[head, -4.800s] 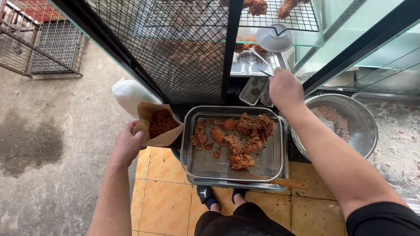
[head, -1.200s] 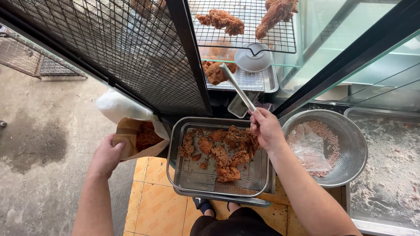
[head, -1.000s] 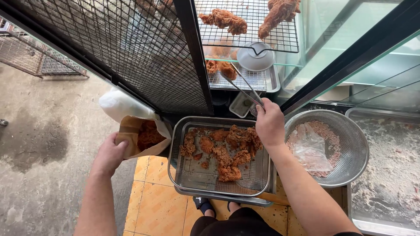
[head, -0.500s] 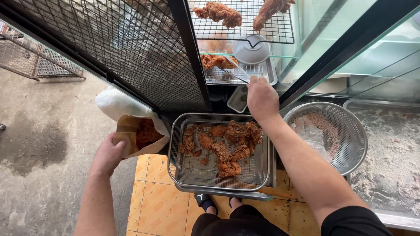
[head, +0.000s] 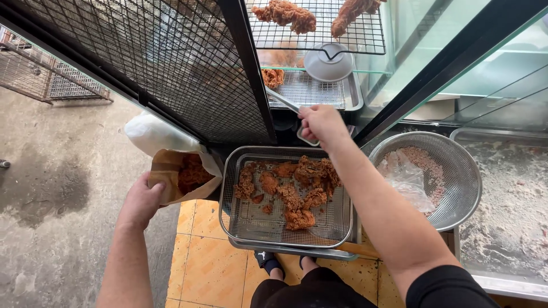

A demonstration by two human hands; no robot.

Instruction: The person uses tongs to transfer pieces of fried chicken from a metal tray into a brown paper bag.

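Left hand [head: 142,199] gripped paper bag [head: 181,174], open, some chicken inside, just left of tray [head: 234,194] | your right hand [head: 322,122] closed on tongs [head: 282,100], tips reaching toward a fried piece [head: 274,77] on the rack [head: 311,91] | risk: loose pinch could drop the piece short of bag; bag could tip.

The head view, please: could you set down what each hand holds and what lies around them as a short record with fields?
left hand: holds an open brown paper bag with fried pieces inside
right hand: grips metal tongs that reach into the glass case
mesh tray: between the hands, fried chicken pieces heaped in it
metal sieve bowl: right of the tray, holds crumbs and a clear plastic bag
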